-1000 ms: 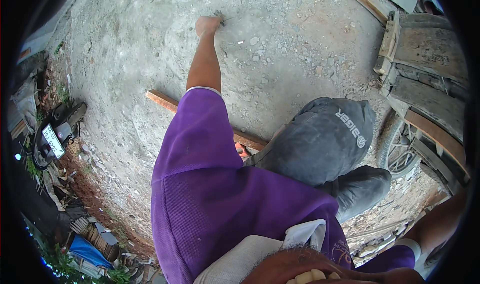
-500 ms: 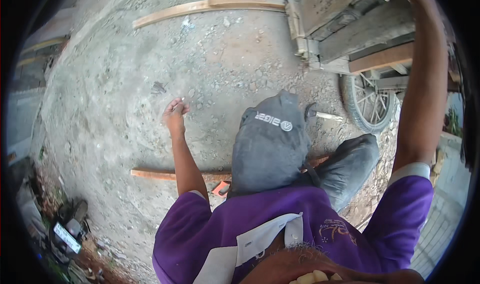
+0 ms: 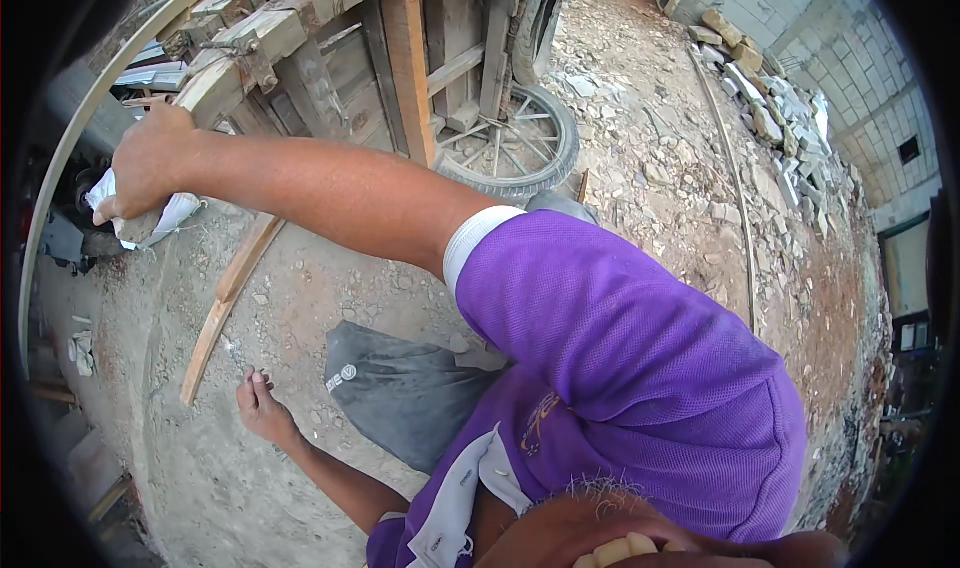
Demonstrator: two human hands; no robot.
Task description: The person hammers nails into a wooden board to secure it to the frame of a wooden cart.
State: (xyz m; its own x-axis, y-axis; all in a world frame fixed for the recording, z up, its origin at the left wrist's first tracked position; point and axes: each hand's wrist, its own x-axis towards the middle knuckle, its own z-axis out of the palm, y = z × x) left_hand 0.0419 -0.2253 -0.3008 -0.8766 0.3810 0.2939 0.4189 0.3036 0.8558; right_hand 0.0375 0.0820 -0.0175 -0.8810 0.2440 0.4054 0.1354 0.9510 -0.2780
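Crumpled white plastic [image 3: 176,216] is bunched in the R hand [image 3: 150,163], out at far L, just beside the end of a wooden cart [image 3: 350,93]. Fingers bent over it, bits poking out both sides, one edge ragged; bag or sheet, can't tell which. L hand [image 3: 265,408] is lower down, above the dusty ground, fingers curled w/ fingertips close; can't tell if anything's btwn them.

Writing, from where I stand: grey trousers [image 3: 400,393] carry pale lettering plus a round emblem near the knee, partly lost in the folds; purple shirt [image 3: 620,318] has a gold-ish design on the chest, too bent to make out. Can't see any print on the plastic.

Nearest to L hand, a plank [image 3: 235,278] lies slantwise on the ground, approx. btwn both hands. R forearm cuts straight across in front of the cart & hides some ground behind it. An orange-brown beam [image 3: 405,78] stands out along the cart's side; a spoked wheel [image 3: 567,146] sits by it. Long pale strip [image 3: 48,188] curves down the L edge. Further R: rubble [image 3: 640,98], a thin pole [image 3: 727,158] lying on it, then a grey block wall [image 3: 860,98].

Containers: cart's boarded body only; contents can't be made out from here.
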